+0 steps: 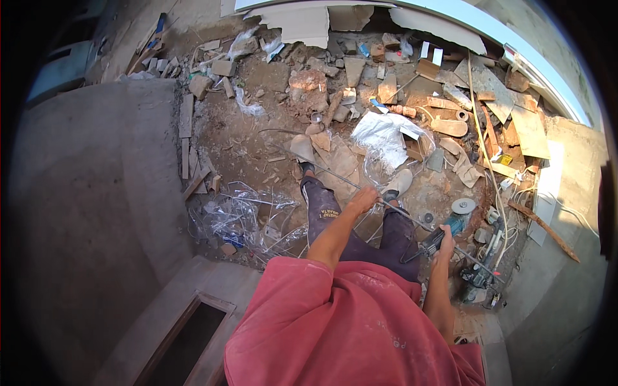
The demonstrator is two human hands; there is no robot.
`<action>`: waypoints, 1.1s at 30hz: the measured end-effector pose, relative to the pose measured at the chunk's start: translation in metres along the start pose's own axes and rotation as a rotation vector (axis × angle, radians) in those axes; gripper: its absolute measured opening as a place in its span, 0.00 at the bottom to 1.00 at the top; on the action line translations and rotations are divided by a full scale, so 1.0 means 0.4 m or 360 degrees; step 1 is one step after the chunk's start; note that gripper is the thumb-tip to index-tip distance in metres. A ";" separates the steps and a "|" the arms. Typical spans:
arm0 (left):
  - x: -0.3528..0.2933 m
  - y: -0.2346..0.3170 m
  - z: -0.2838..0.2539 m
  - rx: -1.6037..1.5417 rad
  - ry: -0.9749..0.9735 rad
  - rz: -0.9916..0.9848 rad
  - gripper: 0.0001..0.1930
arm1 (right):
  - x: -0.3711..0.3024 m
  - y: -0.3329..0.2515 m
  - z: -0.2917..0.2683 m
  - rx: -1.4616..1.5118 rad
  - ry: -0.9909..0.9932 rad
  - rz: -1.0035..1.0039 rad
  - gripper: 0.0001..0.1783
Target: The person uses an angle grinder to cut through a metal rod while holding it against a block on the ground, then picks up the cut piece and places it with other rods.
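Observation:
A long, thin metal rod (335,175) slants across in front of my legs, from the upper left down to the lower right. My left hand (365,199) is closed around its middle, above my knees. Further down, my right hand (443,242) is closed on the rod beside my right leg. An angle grinder (456,223) with a teal body and a pale round disc (463,206) lies right by my right hand, partly hidden by it. Whether the right hand also touches the grinder, I cannot tell. The rod's lower end reaches past the right hand toward a dark power tool (477,276).
Rubble and broken tiles (386,89) cover the ground ahead. A white sack (384,135) lies beyond my feet, clear plastic sheeting (241,215) to the left. A wooden stick (544,230) and pale cables (512,225) lie at the right. Concrete walls (96,193) flank the space.

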State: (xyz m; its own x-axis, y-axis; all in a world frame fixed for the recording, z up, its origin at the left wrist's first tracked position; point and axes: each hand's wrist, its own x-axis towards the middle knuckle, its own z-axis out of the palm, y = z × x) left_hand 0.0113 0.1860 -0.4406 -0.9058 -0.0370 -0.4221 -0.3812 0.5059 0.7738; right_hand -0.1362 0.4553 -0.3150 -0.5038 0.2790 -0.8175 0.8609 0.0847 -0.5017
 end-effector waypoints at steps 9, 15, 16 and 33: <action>-0.059 -0.017 0.052 0.0018 -0.0027 -0.0031 0.12 | -0.078 -0.003 0.013 -0.0068 0.0108 0.0047 0.14; -0.003 -0.002 0.066 -0.0116 -0.0206 0.0036 0.13 | -0.070 -0.035 0.000 -0.0128 0.0319 -0.0138 0.10; 0.013 0.016 0.063 -0.0074 -0.0248 0.0019 0.14 | -0.067 -0.044 0.000 -0.0175 0.0359 -0.0191 0.10; 0.292 -0.001 0.072 0.0340 -0.0502 -0.0152 0.19 | 0.050 -0.015 -0.043 -0.0945 0.0397 -0.1306 0.40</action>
State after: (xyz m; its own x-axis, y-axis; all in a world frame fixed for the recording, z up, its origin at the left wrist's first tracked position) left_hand -0.0891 0.2063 -0.5037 -0.7541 0.1570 -0.6377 -0.3841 0.6821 0.6222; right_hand -0.1502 0.4768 -0.3236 -0.9792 0.1070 -0.1725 0.1908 0.7755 -0.6018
